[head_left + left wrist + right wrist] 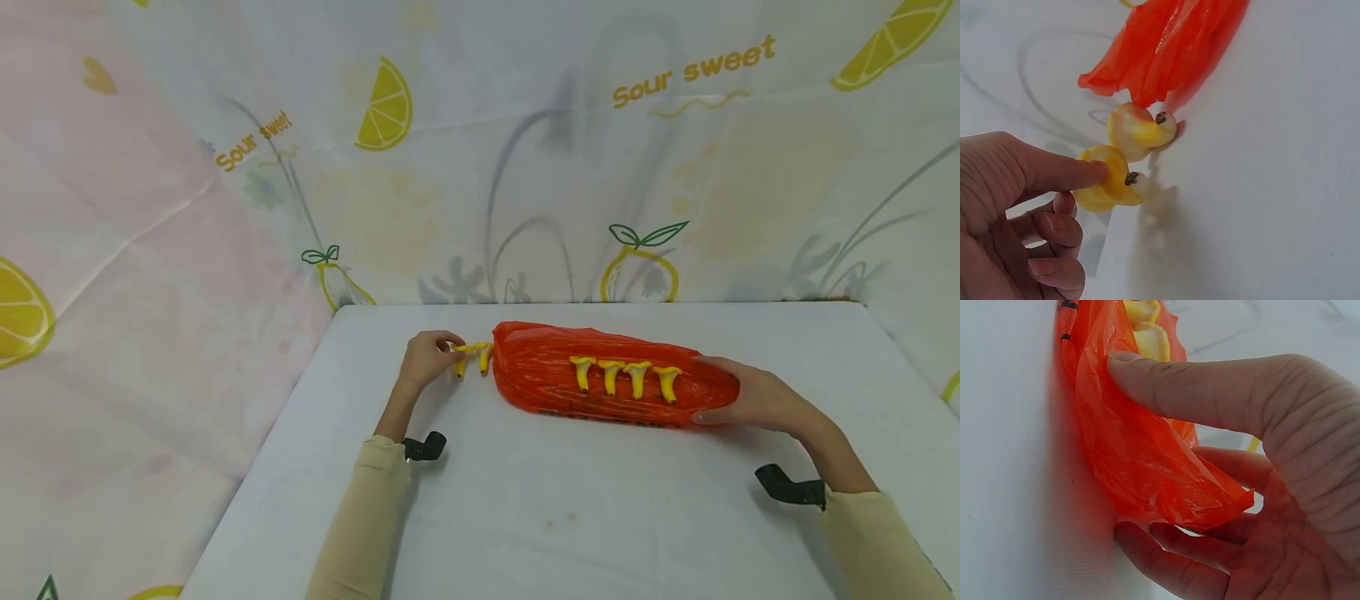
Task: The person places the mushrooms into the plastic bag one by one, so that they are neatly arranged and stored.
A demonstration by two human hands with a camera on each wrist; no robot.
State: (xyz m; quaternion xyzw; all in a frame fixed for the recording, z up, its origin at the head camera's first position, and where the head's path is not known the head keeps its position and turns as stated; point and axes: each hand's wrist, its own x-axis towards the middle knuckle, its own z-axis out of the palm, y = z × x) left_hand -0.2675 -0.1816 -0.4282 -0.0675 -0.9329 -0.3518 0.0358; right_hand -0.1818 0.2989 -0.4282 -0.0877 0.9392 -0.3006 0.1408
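A red plastic bag (pixel 536 367) lies stretched across the table, with several yellow trumpet-shaped mushrooms (pixel 637 377) in a row on top. My right hand (pixel 761 402) grips the bag's right end, thumb over the film and fingers behind and below it, as the right wrist view shows. Off the bag's left end, my left hand (pixel 427 360) pinches one yellow mushroom (pixel 1107 178) by its cap between thumb and index finger. Another mushroom (pixel 1135 132) stands between that one and the bag's crumpled edge (pixel 1141 81). The left index fingertip is hidden behind the cap.
The white table (pixel 555 508) ends at a printed cloth backdrop (pixel 480 167) with lemon drawings. Dark camera mounts stick out from the left wrist (pixel 426 447) and the right wrist (pixel 787 486). Dark print runs along the bag's front edge.
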